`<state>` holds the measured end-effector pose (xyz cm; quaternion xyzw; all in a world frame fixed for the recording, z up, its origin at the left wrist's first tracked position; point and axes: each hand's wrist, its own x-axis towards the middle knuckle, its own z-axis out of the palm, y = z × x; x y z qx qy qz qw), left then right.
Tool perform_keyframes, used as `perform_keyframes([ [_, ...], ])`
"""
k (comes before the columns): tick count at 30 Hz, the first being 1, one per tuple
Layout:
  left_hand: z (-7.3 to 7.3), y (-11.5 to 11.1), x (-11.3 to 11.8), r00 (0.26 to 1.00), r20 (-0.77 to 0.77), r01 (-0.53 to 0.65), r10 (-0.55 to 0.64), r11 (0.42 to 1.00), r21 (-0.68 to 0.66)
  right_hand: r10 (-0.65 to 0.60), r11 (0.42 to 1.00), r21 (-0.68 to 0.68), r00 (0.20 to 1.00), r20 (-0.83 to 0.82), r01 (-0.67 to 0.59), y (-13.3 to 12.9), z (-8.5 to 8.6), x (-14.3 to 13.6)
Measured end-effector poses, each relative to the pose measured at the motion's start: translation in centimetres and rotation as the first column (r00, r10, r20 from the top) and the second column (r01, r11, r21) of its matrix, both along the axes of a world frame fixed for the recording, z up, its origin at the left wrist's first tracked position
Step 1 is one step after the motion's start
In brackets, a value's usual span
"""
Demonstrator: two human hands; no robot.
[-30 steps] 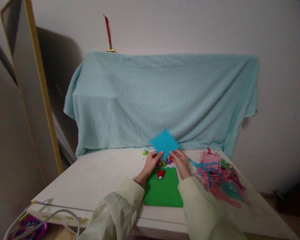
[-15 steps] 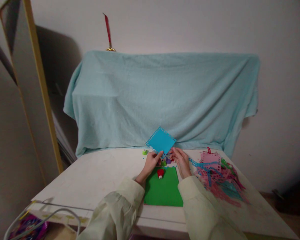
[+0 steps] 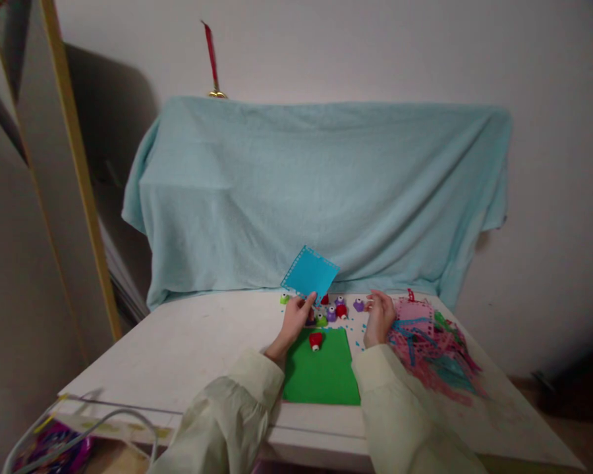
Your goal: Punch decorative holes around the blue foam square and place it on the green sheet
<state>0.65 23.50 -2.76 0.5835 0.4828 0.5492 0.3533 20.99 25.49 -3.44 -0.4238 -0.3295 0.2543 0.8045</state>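
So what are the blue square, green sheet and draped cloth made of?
The blue square looks like matte card or thin foam: flat, though pinched near one corner by the left hand. The green sheet, evenly coloured and matte, could be either. The cloth seems matte, fleecy fabric, hanging in folds.

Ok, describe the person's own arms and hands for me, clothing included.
Both arms wear long, loose sleeves in a plain pale cream with a slightly greenish cast, creased along the forearm and ending in broad cuffs at the wrists. No print or marking shows on the fabric. The left hand and right hand are bare, without gloves.
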Motion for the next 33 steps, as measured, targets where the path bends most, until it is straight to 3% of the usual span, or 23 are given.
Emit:
perform_keyframes([
  [10,0.6,-0.5,-0.1,1.0,0.019,0.024,-0.024,1.0,0.002,-0.058,0.997,-0.044,0.993,0.102,0.062,0.1,-0.1,0.6],
  [14,0.8,-0.5,-0.1,0.999,0.033,0.027,-0.027,1.0,-0.003,-0.06,0.996,-0.048,0.955,0.291,0.077,-0.4,0.5,0.7],
  [16,0.9,-0.6,-0.1,0.998,0.046,0.03,-0.03,1.0,-0.004,-0.018,0.997,-0.062,0.874,0.486,0.055,-0.8,0.8,0.5],
  [19,1.1,-0.6,-0.2,0.997,0.061,0.046,-0.046,0.999,-0.003,0.082,0.993,-0.118,0.665,0.742,0.009,-1.4,1.0,-0.4],
  [23,0.8,-0.4,-0.3,0.996,0.064,0.063,-0.063,0.998,-0.002,0.18,0.982,-0.189,0.437,0.881,-0.024,-1.7,0.7,-1.4],
  [27,0.2,-0.1,-0.3,0.994,0.081,0.071,-0.071,0.997,0.009,0.201,0.978,-0.208,0.347,0.916,-0.016,-1.7,0.3,-1.6],
  [33,0.1,0.0,-0.3,0.993,0.091,0.076,-0.076,0.997,0.011,0.239,0.97,-0.241,0.286,0.928,-0.027,-1.6,0.2,-1.2],
])
